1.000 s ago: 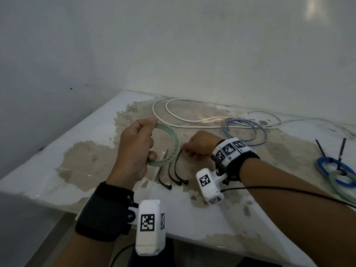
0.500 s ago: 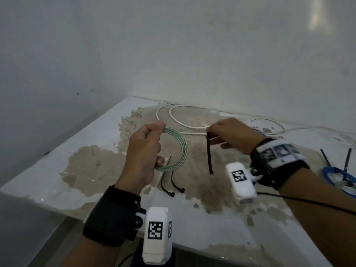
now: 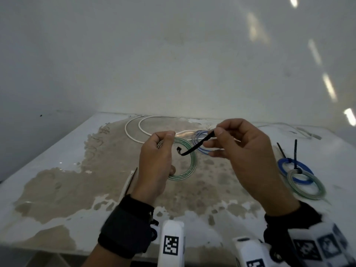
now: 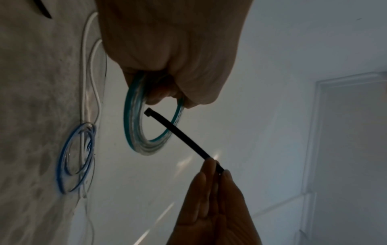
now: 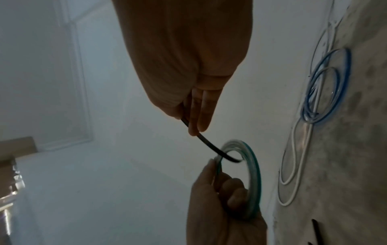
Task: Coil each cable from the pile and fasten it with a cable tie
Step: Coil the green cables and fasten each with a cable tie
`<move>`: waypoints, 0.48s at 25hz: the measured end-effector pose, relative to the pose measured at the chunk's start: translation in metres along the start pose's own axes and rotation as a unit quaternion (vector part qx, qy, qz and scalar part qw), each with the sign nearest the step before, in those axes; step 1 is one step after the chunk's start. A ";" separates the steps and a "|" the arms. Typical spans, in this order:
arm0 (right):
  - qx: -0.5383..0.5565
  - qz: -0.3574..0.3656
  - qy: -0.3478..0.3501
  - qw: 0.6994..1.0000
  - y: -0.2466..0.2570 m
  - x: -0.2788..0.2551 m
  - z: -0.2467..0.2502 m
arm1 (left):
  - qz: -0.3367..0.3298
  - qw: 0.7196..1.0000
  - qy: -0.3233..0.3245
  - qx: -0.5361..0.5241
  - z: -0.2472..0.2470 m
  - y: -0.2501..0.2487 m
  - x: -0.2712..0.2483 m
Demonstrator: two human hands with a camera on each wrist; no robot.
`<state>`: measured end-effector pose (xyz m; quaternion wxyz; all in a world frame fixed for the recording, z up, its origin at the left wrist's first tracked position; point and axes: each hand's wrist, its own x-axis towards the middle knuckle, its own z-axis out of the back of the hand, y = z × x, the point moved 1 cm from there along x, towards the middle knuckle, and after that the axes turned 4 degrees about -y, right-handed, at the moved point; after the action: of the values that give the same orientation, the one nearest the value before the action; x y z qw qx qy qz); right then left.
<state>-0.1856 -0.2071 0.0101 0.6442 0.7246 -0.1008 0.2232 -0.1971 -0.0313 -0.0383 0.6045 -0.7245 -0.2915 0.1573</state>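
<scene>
My left hand [image 3: 166,140] grips a coiled green-and-clear cable [image 3: 189,162] and holds it upright above the table; the coil [image 4: 134,131] hangs below the curled fingers. My right hand [image 3: 212,137] pinches one end of a black cable tie [image 3: 194,148] between thumb and fingertips [image 4: 210,167]. The tie [image 5: 209,145] slants down to the left and its head end sits inside the ring of the coil [image 5: 254,172]. A loose blue-and-white cable [image 3: 201,138] and a long white cable [image 3: 134,132] lie on the table behind the hands.
Two tied coils, one blue [image 3: 283,166] and one green [image 3: 316,191], lie at the right of the stained white table [image 3: 57,182]. A spare black tie [image 3: 133,180] lies by my left wrist. White walls close the table's back and left.
My right hand picked a black tie off the table, lifted it and brought its end into the green coil's ring. Both hands rose; the left kept its grip on the coil.
</scene>
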 end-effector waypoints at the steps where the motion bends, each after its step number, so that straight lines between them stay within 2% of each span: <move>1: -0.011 0.014 0.008 1.000 -0.004 -0.004 0.002 | 0.000 1.000 0.002 -0.004 -0.004 0.000 -0.002; 7: -0.045 0.117 0.037 0.991 -0.016 -0.024 0.004 | 0.053 0.998 -0.001 -0.025 -0.020 0.004 -0.004; 12: -0.091 0.185 0.052 0.977 -0.019 -0.027 0.003 | 0.132 0.990 0.040 -0.044 -0.023 0.005 -0.004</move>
<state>-0.2001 -0.2108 -0.0193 0.6596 0.6191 -0.2192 0.3656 -0.1863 -0.0520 -0.0384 0.5576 -0.7880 -0.1757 0.1933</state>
